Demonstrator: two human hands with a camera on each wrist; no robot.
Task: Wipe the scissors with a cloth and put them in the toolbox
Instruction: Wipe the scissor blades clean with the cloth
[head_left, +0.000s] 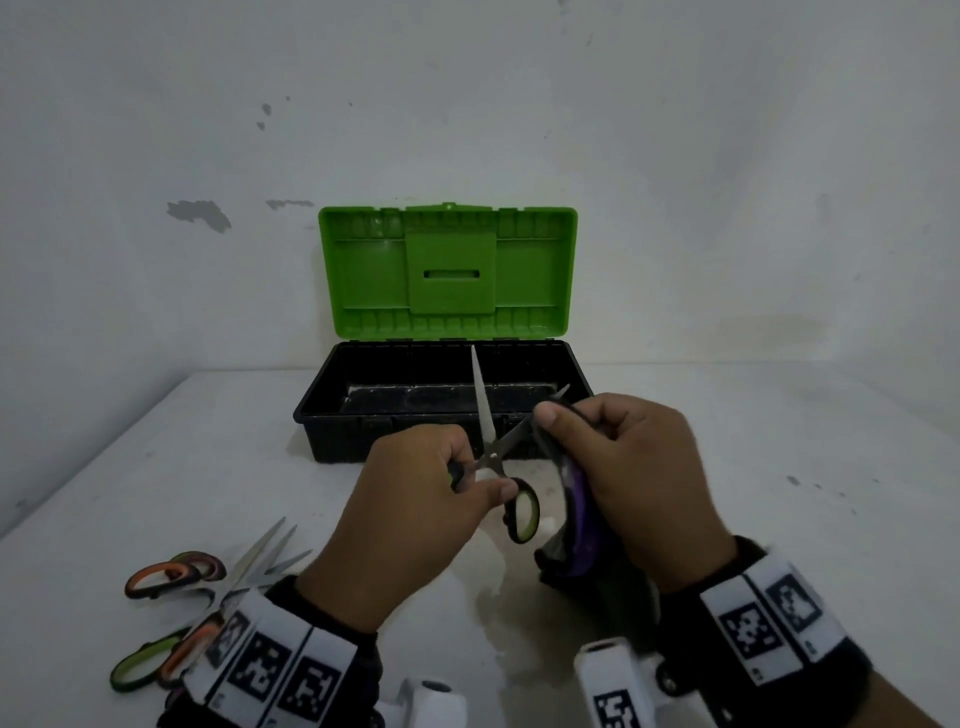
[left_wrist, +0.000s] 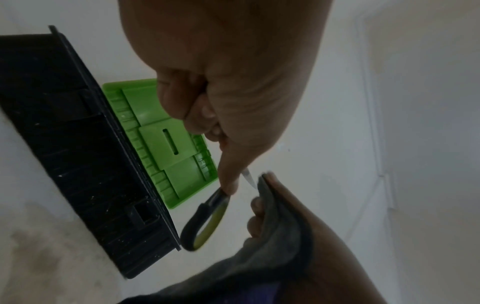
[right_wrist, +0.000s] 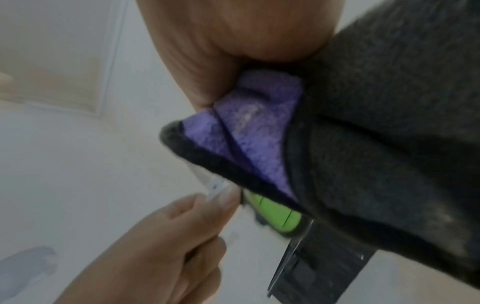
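Left hand (head_left: 415, 499) grips one handle of the green-and-black scissors (head_left: 493, 457), blades spread open above the white tabletop (head_left: 779, 467). Right hand (head_left: 639, 467) pinches a dark grey and purple cloth (head_left: 576, 519) around one blade. Just behind stands the black toolbox (head_left: 332, 415), green lid (head_left: 447, 270) upright. More scissors (head_left: 171, 577) lie at near left.

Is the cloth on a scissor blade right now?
Touching. In the head view the right hand pinches the cloth around one blade of the scissors.
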